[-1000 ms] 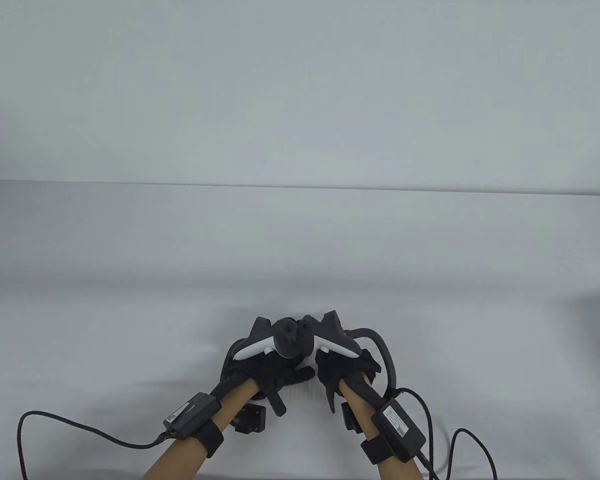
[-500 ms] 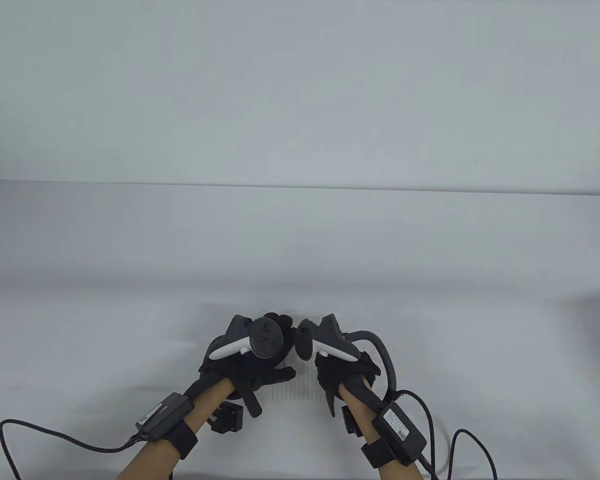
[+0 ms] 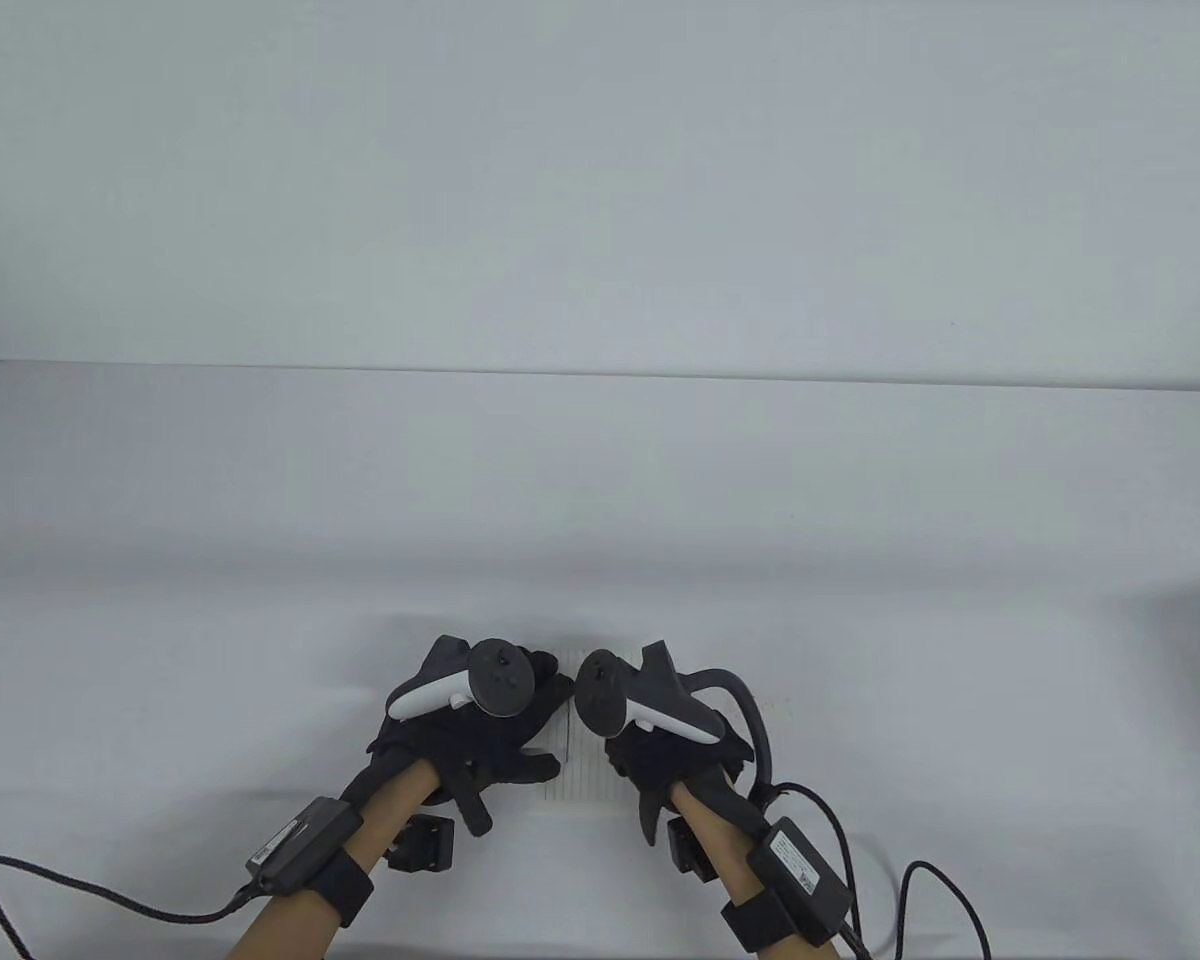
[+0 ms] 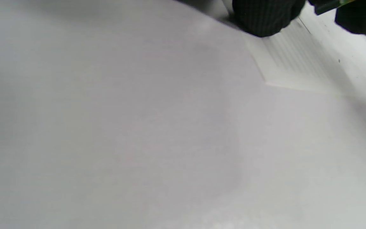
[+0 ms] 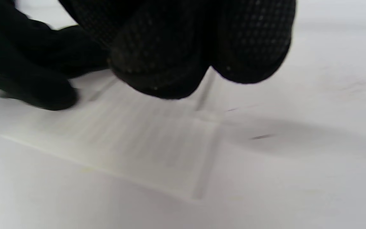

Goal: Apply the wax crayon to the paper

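A small lined paper (image 3: 585,775) lies flat on the white table between my hands. It also shows in the left wrist view (image 4: 297,60) and the right wrist view (image 5: 138,140). My left hand (image 3: 548,722) rests on the paper's left edge with a fingertip (image 4: 265,19) pressing down. My right hand (image 3: 612,742) hovers over the paper's right part with its fingers (image 5: 186,54) curled. A dark crayon (image 4: 327,5) with a yellow-green band pokes out of the right glove. A thin dark line (image 3: 570,722) runs along the paper.
The white table (image 3: 600,480) stretches far back to a wall. Black cables trail from both wrists along the front edge, one at the left (image 3: 110,895) and a loop at the right (image 3: 925,900).
The hands have parted: my left hand slid left and toward me, and the right shifted slightly toward me. The lined paper now shows between them.
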A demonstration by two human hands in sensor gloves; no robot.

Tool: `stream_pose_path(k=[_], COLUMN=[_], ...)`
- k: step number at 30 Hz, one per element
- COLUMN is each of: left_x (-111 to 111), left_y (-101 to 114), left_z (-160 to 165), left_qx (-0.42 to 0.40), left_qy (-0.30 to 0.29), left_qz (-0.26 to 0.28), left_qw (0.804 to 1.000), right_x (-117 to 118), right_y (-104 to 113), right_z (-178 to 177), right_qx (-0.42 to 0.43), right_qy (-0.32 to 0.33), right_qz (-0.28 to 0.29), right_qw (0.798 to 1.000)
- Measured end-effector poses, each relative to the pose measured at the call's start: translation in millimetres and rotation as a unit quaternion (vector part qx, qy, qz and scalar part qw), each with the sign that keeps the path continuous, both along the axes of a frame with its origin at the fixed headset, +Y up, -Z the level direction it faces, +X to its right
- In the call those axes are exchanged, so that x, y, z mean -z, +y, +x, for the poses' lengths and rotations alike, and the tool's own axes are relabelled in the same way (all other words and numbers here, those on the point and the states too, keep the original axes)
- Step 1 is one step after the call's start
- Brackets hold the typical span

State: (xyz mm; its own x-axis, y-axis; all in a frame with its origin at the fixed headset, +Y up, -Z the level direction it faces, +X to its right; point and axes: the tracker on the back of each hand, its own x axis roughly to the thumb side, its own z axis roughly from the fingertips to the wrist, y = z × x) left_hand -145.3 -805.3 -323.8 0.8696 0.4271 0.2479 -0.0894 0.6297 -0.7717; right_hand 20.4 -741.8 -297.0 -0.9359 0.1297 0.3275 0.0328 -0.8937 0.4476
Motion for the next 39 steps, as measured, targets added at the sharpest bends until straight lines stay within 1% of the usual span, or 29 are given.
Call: stream_pose_path(k=[1,4,9,14,18,21,24,28,34,39], left_x=[0,0,0,-1,0,0,0,0,0,0], left_y=[0,0,0,-1,-1,-1,-1,-1,-1,-1], left_z=[0,0,0,1,1,1,1,1,1,1], left_qx=[0.001,0.001,0.001,-0.002,0.000,-0.001,0.000,-0.001,0.000,0.000], left_qy=[0.000,0.000,-0.001,0.000,-0.001,-0.001,-0.001,-0.001,-0.001,-0.001], left_qz=[0.001,0.002,0.002,0.000,0.000,-0.001,-0.001,-0.001,-0.001,-0.001], left_qw=[1.000,1.000,1.000,1.000,1.000,1.000,1.000,1.000,1.000,1.000], right_x=[-2,-5,-7,-7,-8,-7,-5,0,8,12], right_y=[-4,-10,-15,-16,-16,-15,-14,-13,-13,-13], right_z=[-6,-16,-21,-24,-31,-33,-31,-21,1,13], right_qx=[0.005,-0.013,0.001,-0.011,-0.038,-0.060,-0.088,-0.112,-0.153,-0.150], right_qy=[0.011,0.030,0.033,0.031,0.037,0.038,0.031,0.011,-0.041,-0.063], right_qz=[0.002,0.025,0.035,0.042,0.057,0.059,0.051,0.026,-0.014,-0.026], right_qw=[1.000,0.999,0.999,0.999,0.997,0.996,0.994,0.993,0.987,0.986])
